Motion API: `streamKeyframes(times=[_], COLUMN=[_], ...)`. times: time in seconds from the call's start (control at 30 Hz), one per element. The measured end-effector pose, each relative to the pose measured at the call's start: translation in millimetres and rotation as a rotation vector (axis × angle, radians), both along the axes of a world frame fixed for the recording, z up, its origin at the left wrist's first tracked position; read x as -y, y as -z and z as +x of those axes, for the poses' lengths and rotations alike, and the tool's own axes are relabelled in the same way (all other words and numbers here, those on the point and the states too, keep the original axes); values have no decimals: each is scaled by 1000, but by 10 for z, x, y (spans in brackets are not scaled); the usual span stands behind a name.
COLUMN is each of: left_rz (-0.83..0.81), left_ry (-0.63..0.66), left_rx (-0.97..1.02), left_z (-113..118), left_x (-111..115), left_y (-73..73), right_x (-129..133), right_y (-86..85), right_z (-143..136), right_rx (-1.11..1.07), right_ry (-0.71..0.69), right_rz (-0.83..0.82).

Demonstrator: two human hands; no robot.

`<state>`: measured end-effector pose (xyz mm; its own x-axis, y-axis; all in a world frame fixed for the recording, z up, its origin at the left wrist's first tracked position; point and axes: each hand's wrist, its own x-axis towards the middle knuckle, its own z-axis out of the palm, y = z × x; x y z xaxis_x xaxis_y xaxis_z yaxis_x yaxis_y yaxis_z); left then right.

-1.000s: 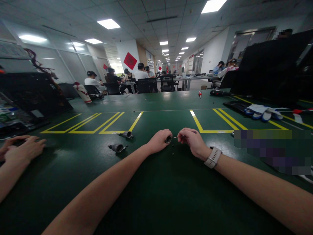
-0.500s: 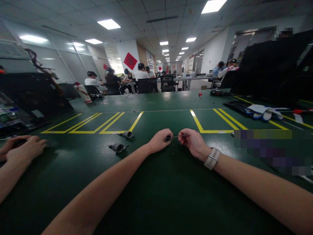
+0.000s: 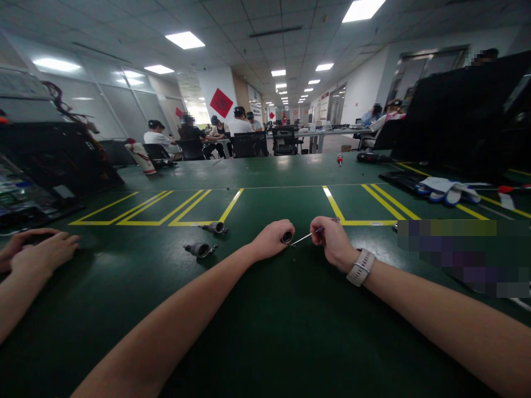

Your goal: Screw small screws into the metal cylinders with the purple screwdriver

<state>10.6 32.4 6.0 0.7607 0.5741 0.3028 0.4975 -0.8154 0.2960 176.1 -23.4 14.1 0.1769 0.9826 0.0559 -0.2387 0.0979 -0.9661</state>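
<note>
My left hand [image 3: 271, 239] is closed around a small dark cylindrical metal part [image 3: 286, 237], whose round open end faces right. My right hand [image 3: 332, 241], with a watch on its wrist, grips a thin screwdriver [image 3: 305, 237] by its handle. The shaft slants down-left and its tip sits just below and to the right of the part's opening, close to the green table [image 3: 265, 320]. Two similar metal parts [image 3: 199, 250] [image 3: 214, 227] lie on the table to the left of my left hand.
Another person's hands [image 3: 39, 251] rest at the table's left edge by a dark open case [image 3: 50, 166]. Blue-white gloves [image 3: 443, 189], a red-handled tool [image 3: 339, 160] and black devices lie at the far right. Yellow lines mark the table. People sit at desks behind.
The screwdriver has tilted: its tip has dropped from the part's opening to just below it. My right hand has shifted slightly right and down. My left hand has hardly moved.
</note>
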Motion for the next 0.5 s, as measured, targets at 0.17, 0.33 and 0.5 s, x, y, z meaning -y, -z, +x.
streamKeyframes(times=[0.17,0.33,0.5], left_rz=[16,9,-78], left_ry=[-2,-11,-22], left_rx=[14,46,83], left_z=[0,1,-16], left_x=[-7,-2,9], left_y=[18,19,-21], right_x=[-35,-38,-37], right_y=[25,33,-11], right_z=[5,8,52], right_rx=[52,51,5], right_ry=[50,105,191], right_rz=[-1,28,127])
